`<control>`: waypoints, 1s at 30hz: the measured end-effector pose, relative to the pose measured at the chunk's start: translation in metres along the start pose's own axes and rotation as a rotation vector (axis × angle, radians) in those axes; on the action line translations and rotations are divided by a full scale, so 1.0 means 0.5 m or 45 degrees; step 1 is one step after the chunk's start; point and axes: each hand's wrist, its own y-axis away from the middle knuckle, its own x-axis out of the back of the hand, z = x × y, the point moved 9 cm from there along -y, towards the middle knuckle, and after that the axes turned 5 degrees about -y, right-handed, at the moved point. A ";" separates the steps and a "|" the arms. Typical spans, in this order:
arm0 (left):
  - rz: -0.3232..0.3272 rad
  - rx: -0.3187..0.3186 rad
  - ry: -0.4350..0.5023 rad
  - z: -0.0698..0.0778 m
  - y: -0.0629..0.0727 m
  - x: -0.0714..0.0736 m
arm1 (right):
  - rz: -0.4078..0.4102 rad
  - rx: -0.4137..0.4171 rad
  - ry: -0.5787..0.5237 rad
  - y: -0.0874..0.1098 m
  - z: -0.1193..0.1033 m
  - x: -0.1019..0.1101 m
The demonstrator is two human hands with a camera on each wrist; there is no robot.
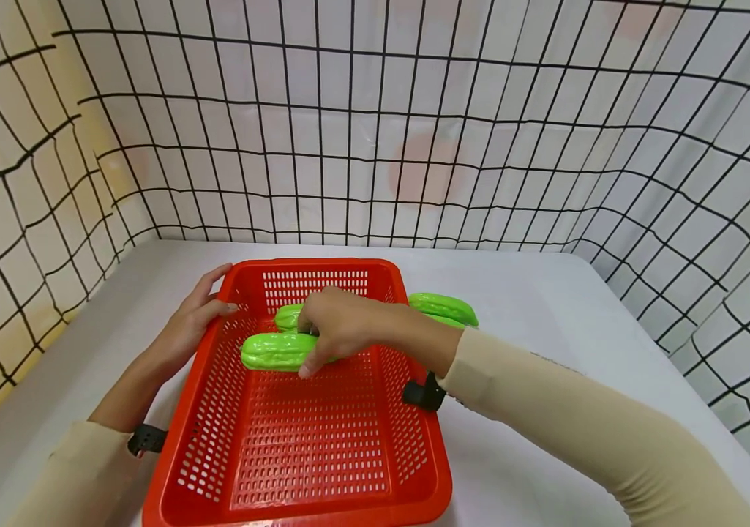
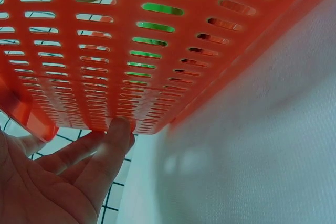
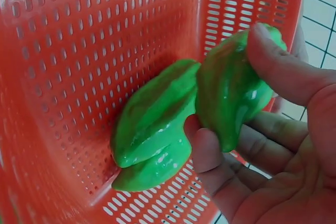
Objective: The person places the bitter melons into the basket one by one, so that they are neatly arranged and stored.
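Observation:
My right hand (image 1: 342, 322) grips a glossy green bitter melon (image 1: 276, 352) inside the red plastic basket (image 1: 414, 439). The right wrist view has this bitter melon (image 3: 226, 93) between thumb and fingers, raised above other green bitter melons (image 3: 152, 124) that lie in the basket. Behind the right hand in the head view, another bitter melon (image 1: 287, 317) is partly hidden. My left hand (image 1: 193, 318) holds the basket's left rim near its far corner. In the left wrist view, the fingers (image 2: 107, 163) lie against the outside of the slotted wall (image 2: 100, 51).
More bitter melons (image 1: 443, 307) lie on the white table (image 1: 526, 307) just right of the basket, partly behind my right forearm. Black wire grid (image 1: 348, 132) stands along the back and both sides of the table.

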 end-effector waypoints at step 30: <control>0.004 -0.005 -0.001 0.002 -0.001 -0.002 | -0.124 -0.350 0.247 -0.019 0.056 -0.072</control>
